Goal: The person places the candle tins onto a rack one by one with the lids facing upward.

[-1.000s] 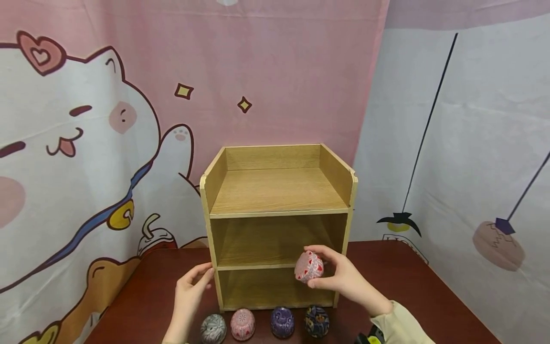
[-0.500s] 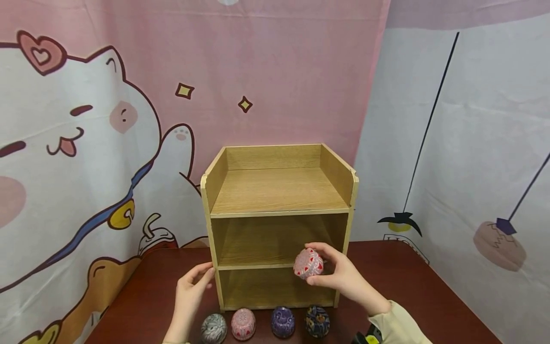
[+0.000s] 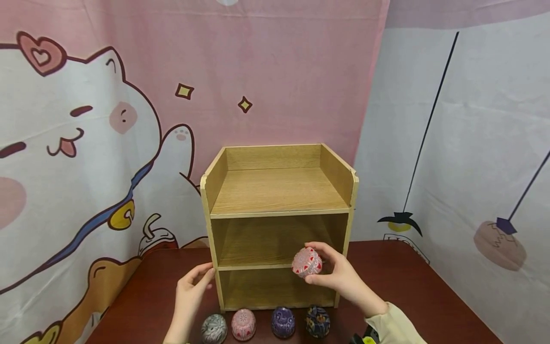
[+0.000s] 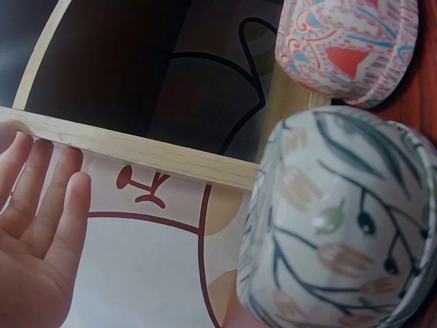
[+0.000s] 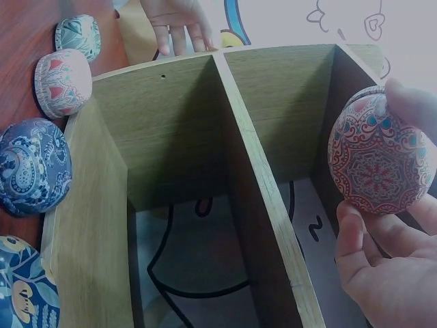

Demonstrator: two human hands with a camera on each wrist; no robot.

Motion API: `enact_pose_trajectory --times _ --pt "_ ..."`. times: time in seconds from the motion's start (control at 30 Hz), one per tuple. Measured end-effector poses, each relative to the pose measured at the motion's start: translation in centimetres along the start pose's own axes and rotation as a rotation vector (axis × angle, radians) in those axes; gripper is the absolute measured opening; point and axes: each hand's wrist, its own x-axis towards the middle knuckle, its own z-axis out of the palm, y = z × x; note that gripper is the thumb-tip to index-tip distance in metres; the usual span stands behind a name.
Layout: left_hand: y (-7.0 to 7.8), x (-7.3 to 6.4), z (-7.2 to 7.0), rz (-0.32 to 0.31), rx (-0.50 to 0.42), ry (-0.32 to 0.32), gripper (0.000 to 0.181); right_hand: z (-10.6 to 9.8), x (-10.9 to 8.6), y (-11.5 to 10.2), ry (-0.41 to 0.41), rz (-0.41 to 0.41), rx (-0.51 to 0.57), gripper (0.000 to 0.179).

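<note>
My right hand (image 3: 341,277) pinches a small round pink tin (image 3: 307,262) with red triangles between thumb and fingers, tilted before the front of a wooden shelf unit (image 3: 279,191). In the right wrist view, the held tin's (image 5: 379,154) mandala-patterned face shows, level with the middle compartment's opening. My left hand (image 3: 191,286) touches the front edge of the unit's left side panel. Its fingers (image 4: 61,184) are nearly straight against that edge in the left wrist view.
On the dark red table (image 3: 399,272), a row of tins stands before the unit: grey leaf-patterned (image 3: 214,328), pink (image 3: 243,325), purple (image 3: 283,322) and dark blue floral (image 3: 318,321). A printed cloth (image 3: 275,71) hangs behind.
My right hand has shifted very slightly left with the pink tin, which has turned a little to face the camera more. The left hand stays in place.
</note>
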Motion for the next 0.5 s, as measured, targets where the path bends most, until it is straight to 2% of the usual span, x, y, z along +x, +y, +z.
enact_pose_trajectory --times 0.5 --pt "0.03 -0.07 0.00 0.010 0.010 0.007 0.018 0.27 0.14 -0.31 0.008 0.021 0.047 0.068"
